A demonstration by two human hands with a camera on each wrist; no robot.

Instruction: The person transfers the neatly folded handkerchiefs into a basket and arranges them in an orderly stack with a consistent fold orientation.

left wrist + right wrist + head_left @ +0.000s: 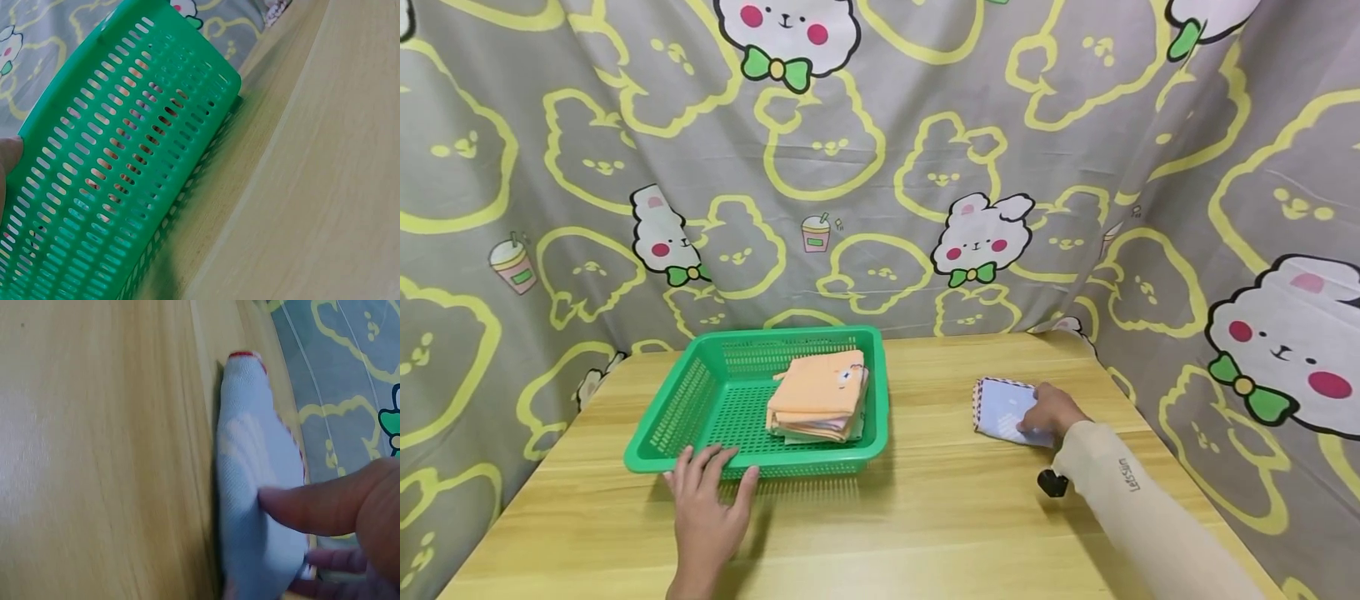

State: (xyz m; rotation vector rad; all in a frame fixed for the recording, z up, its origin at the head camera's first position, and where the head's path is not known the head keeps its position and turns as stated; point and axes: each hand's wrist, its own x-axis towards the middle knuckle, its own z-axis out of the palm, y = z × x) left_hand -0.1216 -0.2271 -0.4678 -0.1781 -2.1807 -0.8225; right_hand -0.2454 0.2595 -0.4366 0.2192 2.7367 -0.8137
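A green plastic basket (658, 462) stands on the left of the table. My left hand (706, 512) holds its near rim, fingers over the top and thumb (9, 155) at the outer side. Inside, on the right, lies a stack of folded towels with an orange towel (820, 383) uppermost. To the right of the basket, my right hand (1051, 412) pinches a folded light-blue towel (1000, 404) with a red-and-white edge. In the right wrist view its thumb (306, 503) presses the blue towel from above, and the other fingers are partly hidden behind.
The wooden table (925, 517) runs up to a grey patterned curtain (880, 167) at the back and sides. A small black object (1052, 483) shows below the right wrist.
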